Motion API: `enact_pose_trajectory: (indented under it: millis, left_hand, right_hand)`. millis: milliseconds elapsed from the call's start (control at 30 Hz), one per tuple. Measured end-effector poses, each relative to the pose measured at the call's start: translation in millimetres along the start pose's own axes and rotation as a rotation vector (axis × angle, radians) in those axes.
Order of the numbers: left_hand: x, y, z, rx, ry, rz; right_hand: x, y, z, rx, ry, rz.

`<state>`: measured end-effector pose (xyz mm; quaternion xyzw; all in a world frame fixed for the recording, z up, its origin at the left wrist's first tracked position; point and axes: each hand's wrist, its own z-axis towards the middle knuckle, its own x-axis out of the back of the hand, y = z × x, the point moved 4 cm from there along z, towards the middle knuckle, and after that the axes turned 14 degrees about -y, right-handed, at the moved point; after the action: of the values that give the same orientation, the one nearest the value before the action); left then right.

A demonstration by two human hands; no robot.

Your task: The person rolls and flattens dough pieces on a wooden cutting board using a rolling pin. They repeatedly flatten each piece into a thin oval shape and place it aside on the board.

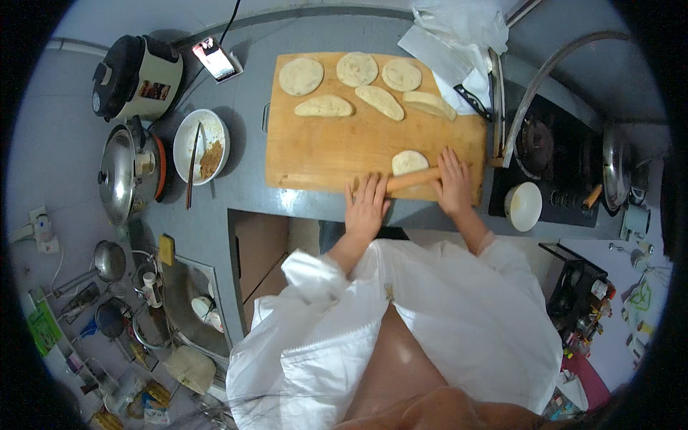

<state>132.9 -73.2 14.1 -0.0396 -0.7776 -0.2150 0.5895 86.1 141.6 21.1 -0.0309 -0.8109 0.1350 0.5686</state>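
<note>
Both my hands rest on a wooden rolling pin (413, 179) lying along the near edge of a wooden board (322, 156). My left hand (367, 203) presses on its left end, my right hand (453, 180) on its right end; the palms hide both ends. Just beyond the pin, touching or nearly touching it, lies a small flat round of dough (409, 162). Farther back on the board are three round dough discs (301, 76) in a row. In front of them lie three elongated, half-moon dough pieces (324, 106).
Left of the board stand a white bowl (210, 129) with brown filling and chopsticks, a lit phone (215, 58), a rice cooker (156, 80) and a lidded pot (119, 172). To the right are a knife (473, 102), plastic bags (462, 27), a stove (559, 161) and a bowl (524, 206).
</note>
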Motion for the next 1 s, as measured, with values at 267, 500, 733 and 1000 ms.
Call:
enact_pose_trajectory:
  millis: [267, 500, 733, 1000]
  left_hand:
    - [46.4, -13.1, 76.3, 0.063, 0.126, -0.003]
    - [0.0, -3.5, 4.1, -0.115, -0.021, -0.095]
    - [41.0, -17.5, 100.0, 0.108, 0.166, -0.024]
    - [-0.2, -10.0, 9.0, -0.117, -0.016, -0.085]
  right_hand:
    - [15.9, -4.5, 54.4, -0.097, 0.187, -0.176]
    - [-21.8, 3.4, -33.4, -0.007, 0.032, -0.035]
    - [26.1, 3.4, 70.9, -0.148, 0.262, -0.037]
    - [-10.9, -4.2, -40.3, 0.133, 0.048, 0.022]
